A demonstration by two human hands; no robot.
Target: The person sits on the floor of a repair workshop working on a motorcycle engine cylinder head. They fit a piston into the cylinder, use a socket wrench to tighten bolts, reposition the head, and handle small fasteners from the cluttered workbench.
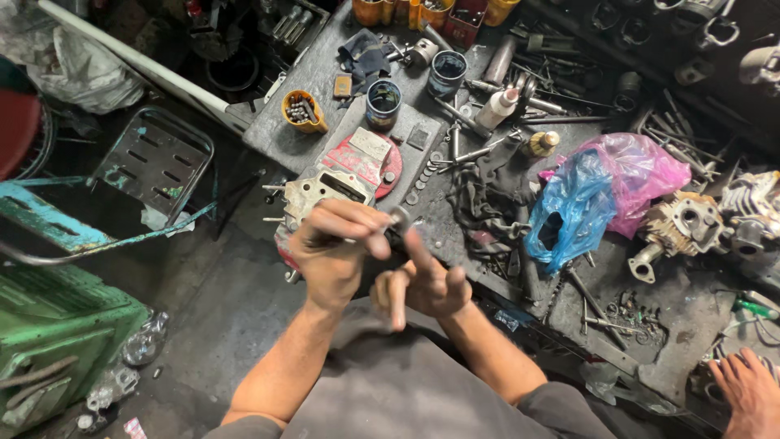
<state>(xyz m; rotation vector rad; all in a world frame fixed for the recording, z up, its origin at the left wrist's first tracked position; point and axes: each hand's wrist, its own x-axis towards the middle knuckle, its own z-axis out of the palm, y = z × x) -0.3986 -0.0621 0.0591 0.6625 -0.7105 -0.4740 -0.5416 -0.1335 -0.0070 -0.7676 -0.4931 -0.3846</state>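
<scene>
1. two bare hands meet over the near edge of a cluttered tabletop point(325, 89), seen from a camera on the person's head looking down.
2. left hand point(333, 244) is curled nearly closed, thumb and fingers pinching a thin rod-like tool point(390, 236); only a short stretch of it shows, so its kind cannot be told.
3. a small grey ring, like a washer point(400, 218), sits at the tool's right end, just past the left fingertips.
4. right hand point(422, 280) is half open and grips nothing: forefinger raised, pointing up and slightly left toward the washer, the other fingers loosely folded.
5. key relation: the washer lies just above and left of the right forefinger tip, very near it; touching or not cannot be told. the tool's long axis runs roughly left to right, across the upright forefinger.
6. left hand is the nearer one to the washer, since it carries the tool the washer sits on.
7. directly behind the hands lies a pale metal engine part point(325, 191), with a red disc point(382, 167) beyond it.
8. further right: a blue bag point(573, 207), a pink bag point(642, 171), loose bolts and tools.
9. a bare foot point(751, 390) shows at the lower right corner.
</scene>
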